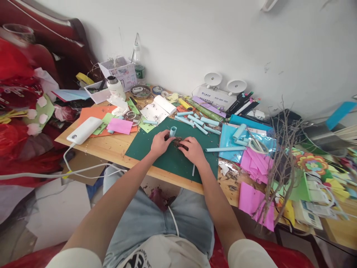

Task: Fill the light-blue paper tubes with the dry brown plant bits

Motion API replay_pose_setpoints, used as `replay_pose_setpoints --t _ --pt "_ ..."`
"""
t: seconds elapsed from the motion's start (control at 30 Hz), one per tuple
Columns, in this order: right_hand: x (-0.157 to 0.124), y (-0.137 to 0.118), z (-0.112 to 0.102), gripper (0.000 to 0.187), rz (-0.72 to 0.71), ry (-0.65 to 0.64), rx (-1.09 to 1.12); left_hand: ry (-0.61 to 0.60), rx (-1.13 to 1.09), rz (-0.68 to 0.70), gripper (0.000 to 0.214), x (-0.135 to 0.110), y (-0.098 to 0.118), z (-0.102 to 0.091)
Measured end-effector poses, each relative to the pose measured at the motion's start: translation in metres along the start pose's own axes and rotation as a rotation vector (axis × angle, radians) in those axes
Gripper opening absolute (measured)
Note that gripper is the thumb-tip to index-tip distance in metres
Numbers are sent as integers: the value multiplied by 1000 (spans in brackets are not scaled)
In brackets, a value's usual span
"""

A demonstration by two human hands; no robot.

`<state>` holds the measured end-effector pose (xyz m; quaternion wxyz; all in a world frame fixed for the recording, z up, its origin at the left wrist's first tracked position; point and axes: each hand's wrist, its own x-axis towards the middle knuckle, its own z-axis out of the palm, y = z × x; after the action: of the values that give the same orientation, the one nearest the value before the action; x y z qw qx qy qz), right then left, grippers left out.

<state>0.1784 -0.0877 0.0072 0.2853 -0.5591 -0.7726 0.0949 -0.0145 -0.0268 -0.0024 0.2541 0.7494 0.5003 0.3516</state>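
On the dark green cutting mat [147,139], my left hand [160,144] is closed at the base of a short light-blue paper tube [173,130], which stands upright with its open end up. Thumb and fingers of my right hand [193,149] pinch at a small clump of brown, dry plant bits [177,141] just right of the tube. The tips of some fingers are hidden behind the clump and tube. Several more rolled blue tubes [210,121] lie loose at the mat's far edge.
At left are a white power bank [84,130] with its cable and a white bottle [115,88]. A white router [216,96] stands against the wall. Scissors [255,143], pink crepe paper [255,163] and upright dry twigs [287,160] crowd the right side.
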Motion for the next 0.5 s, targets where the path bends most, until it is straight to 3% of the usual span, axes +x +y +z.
replay_pose_setpoints --t 0.07,0.2,0.3,0.43,0.5 --pt "0 -2 1 20 16 7 16 -8 -1 -8 22 -1 0 -1" --pt "2 -4 3 21 74 185 155 -18 -14 -27 21 0 0 -1" --pt "4 -4 1 20 133 244 235 -8 -18 -33 20 1 -2 0" --pt "9 -10 -11 20 229 290 247 -24 -22 -22 21 2 -3 0" --pt "18 -17 -22 21 196 317 276 -27 -24 -16 22 2 -3 0"
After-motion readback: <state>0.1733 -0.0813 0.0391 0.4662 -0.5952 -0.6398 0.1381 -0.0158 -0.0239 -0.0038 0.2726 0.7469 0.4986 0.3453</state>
